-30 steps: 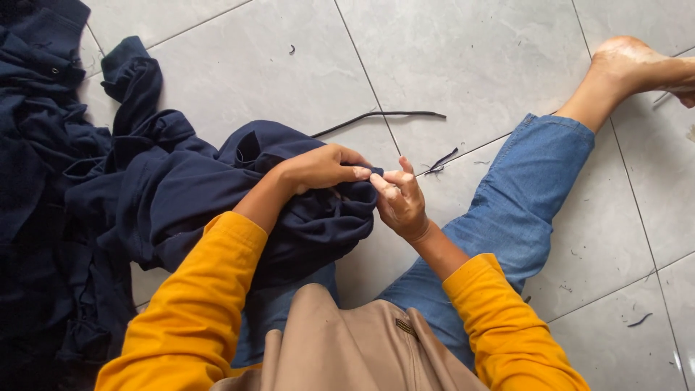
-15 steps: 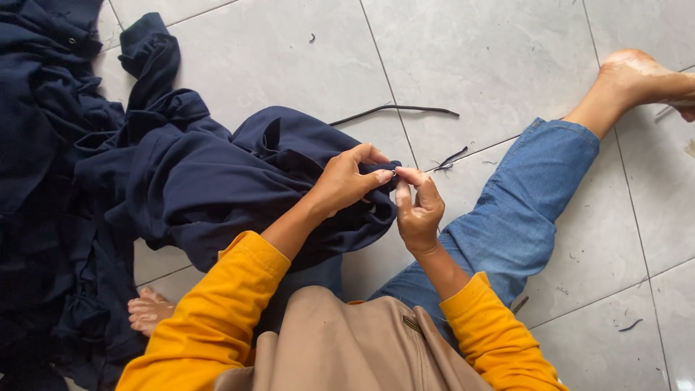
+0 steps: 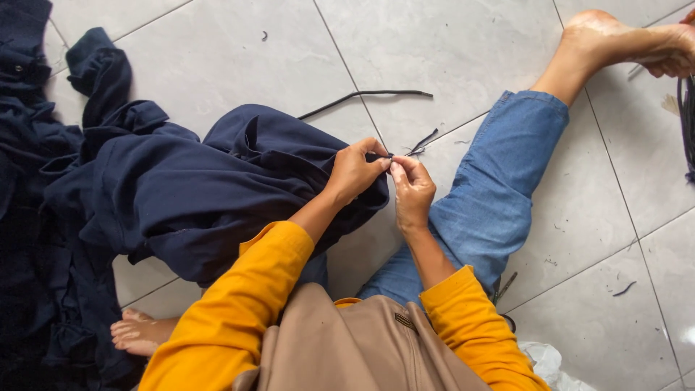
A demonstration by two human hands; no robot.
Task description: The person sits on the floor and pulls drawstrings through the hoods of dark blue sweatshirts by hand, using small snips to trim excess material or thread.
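over the navy garment [image 3: 217,188], left hand [image 3: 355,170] and right hand [image 3: 413,190] together pinch its dark drawstring [image 3: 420,143]; threading seems underway, needing careful pulls.

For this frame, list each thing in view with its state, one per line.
Left hand: pinching the navy garment's edge.
Right hand: pinching a dark cord end.
Navy garment: crumpled over the lap.
Dark cord: short end sticking out.
Black strip: lying loose on tiles.
Garment pile: heaped.

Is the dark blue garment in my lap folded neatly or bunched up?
Bunched up. The navy garment lies in loose, crumpled folds over the lap and floor tiles, with its edge pinched between the left hand and right hand.
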